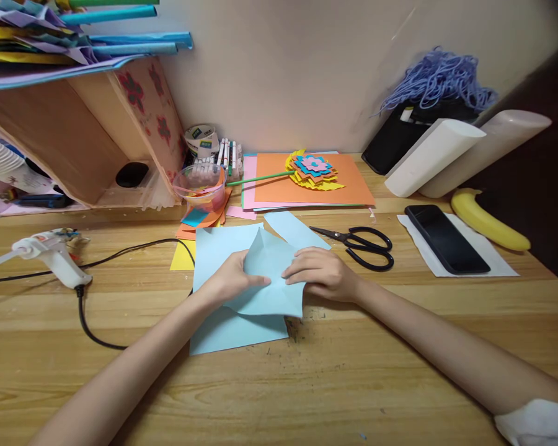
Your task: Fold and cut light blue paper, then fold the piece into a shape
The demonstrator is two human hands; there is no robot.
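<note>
Between my hands is a creased square of light blue paper [272, 297], tilted above a larger light blue sheet [237, 337] lying on the table. My left hand [237, 275] grips the square's left side, thumb on top and the other fingers hidden beneath. On the right side, my right hand [320, 272] pinches the paper, with fingers over its face. A light blue paper strip [295, 229] lies just behind the square. Black-handled scissors [353, 240] rest right of the strip, blades pointing left.
A white glue gun [56, 251] with a black cord [86, 322] lies left. Behind are a plastic cup of scraps [199, 189] and a layered paper flower [314, 167] on orange paper [353, 189]. A phone [446, 238] and banana [490, 220] lie right.
</note>
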